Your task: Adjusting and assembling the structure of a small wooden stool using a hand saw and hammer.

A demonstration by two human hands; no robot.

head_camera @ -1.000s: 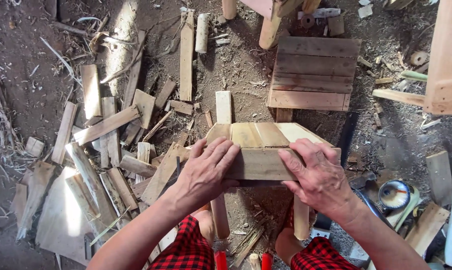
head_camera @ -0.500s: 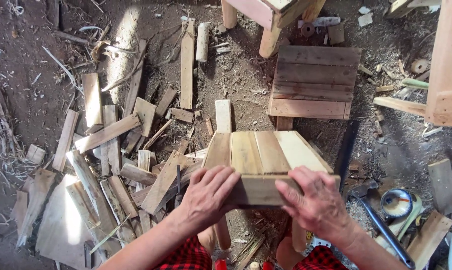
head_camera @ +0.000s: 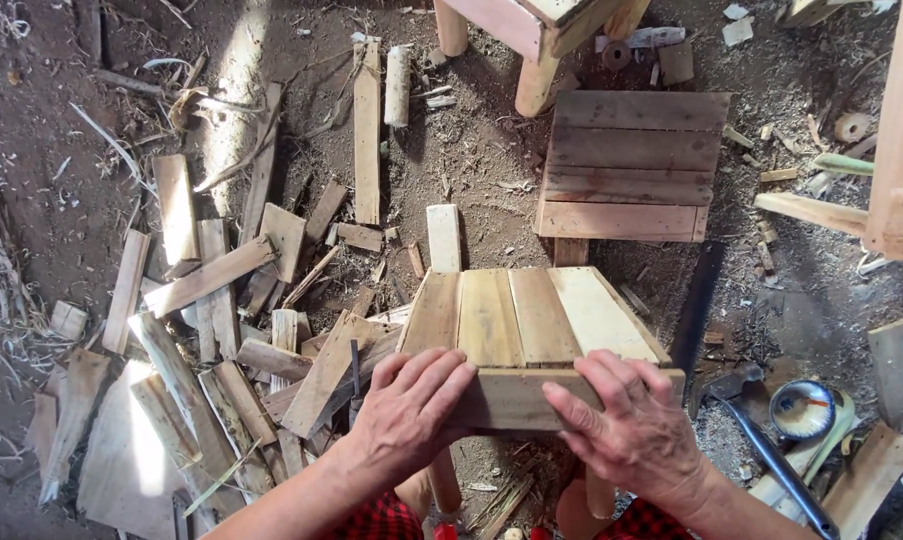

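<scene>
A small pale stool [head_camera: 531, 320] of four slats is standing on the dirt floor [head_camera: 471, 160], its slats running away from the person. The left hand [head_camera: 411, 410] and right hand [head_camera: 626, 425] are lying flat, fingers spread, pressing its near rail. Scrap boards [head_camera: 211, 330] are crowding its left edge; a darker stool [head_camera: 631, 165] is sitting just beyond.

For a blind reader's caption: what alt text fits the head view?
Two bare hands, left hand and right hand, rest on the near edge of a small slatted wooden stool. Wood offcuts litter the dirt floor; a second stool stands beyond.
</scene>
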